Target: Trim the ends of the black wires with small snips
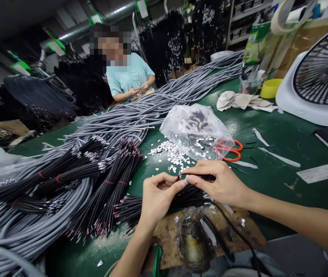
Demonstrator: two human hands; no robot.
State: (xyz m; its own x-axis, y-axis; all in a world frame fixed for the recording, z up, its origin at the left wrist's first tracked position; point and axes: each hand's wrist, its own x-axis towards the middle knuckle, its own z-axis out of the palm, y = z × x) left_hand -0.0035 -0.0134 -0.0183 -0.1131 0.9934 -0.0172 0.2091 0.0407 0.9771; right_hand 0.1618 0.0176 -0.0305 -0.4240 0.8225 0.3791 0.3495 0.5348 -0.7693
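My left hand (156,194) and my right hand (220,181) meet over the near edge of a green table (279,154). Both are closed in a pinch on a thin black wire (202,177) held level between them. Just beyond my fingers lies a heap of small silver metal terminals (171,152). Under my hands lies a loose bunch of black wires (188,195) on a brown board (238,227).
Bundles of black wires tied with red bands (114,184) and long grey cables (140,115) fill the left. A clear plastic bag (195,130), orange scissors (230,150), a rag (238,100), a yellow bowl (270,87) and a white fan (319,73) stand right. Another person (127,75) works opposite.
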